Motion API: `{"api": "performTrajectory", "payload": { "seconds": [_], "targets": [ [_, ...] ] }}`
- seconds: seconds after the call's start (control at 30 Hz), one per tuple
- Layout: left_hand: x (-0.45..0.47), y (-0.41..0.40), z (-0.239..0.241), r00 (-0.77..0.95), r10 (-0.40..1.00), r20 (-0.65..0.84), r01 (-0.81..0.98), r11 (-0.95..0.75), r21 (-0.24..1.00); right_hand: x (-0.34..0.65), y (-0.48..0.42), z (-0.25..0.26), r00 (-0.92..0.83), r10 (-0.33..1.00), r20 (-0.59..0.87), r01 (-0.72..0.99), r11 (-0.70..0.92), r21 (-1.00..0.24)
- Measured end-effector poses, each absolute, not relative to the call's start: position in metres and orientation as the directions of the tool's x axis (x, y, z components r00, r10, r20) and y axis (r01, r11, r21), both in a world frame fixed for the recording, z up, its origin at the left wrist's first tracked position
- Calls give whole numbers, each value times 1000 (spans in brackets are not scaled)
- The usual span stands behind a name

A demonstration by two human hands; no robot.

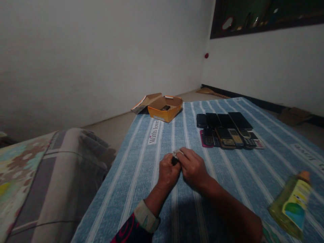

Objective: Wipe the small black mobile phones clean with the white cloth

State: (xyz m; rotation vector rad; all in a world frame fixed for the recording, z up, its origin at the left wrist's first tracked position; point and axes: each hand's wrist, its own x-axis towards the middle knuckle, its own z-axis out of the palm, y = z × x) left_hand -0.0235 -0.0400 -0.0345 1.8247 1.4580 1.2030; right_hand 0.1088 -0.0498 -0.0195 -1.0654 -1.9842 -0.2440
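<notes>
Both hands rest together on a blue striped cloth. My left hand is closed around a small dark object, mostly hidden by the fingers. My right hand pinches a small white wad, perhaps cloth or tissue, against the top of that object. Just beyond the hands lie two rows of mobile phones, dark slabs behind and keypad phones in front.
An open orange cardboard box with a dark item inside sits at the cloth's far edge. A bottle of yellow-green liquid lies at the right. A folded blanket or cushion is at the left, with white walls beyond.
</notes>
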Motion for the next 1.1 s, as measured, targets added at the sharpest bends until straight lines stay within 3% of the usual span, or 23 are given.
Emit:
{"api": "performTrajectory", "payload": {
  "seconds": [0.17, 0.3, 0.53, 0.67, 0.77, 0.83, 1.1],
  "targets": [
    [-26, -38, -37, 33, 951, 309, 475, -287, 832, 103, -52, -20, -319, 611, 724, 757, 624, -193],
    [-27, -37, -36, 46, 957, 287, 479, -273, 834, 113, -43, -27, -260, 745, 614, 807, 517, -287],
    [-29, -37, -32, 54, 959, 279, 488, -269, 830, 133, -32, -32, -135, 901, 412, 893, 291, -344],
    [-30, -37, -33, 63, 955, 290, 504, -281, 817, 124, -39, -29, -147, 856, 496, 865, 355, -355],
    [-30, -38, -34, 50, 957, 287, 504, -272, 820, 112, -47, -25, -278, 738, 615, 810, 524, -263],
    [-31, -39, -34, 47, 959, 279, 502, -265, 823, 109, -48, -24, -322, 718, 617, 799, 556, -229],
    [-33, -38, -32, 73, 961, 267, 531, -264, 805, 132, -29, -33, -137, 894, 427, 872, 313, -376]
  ]
}}
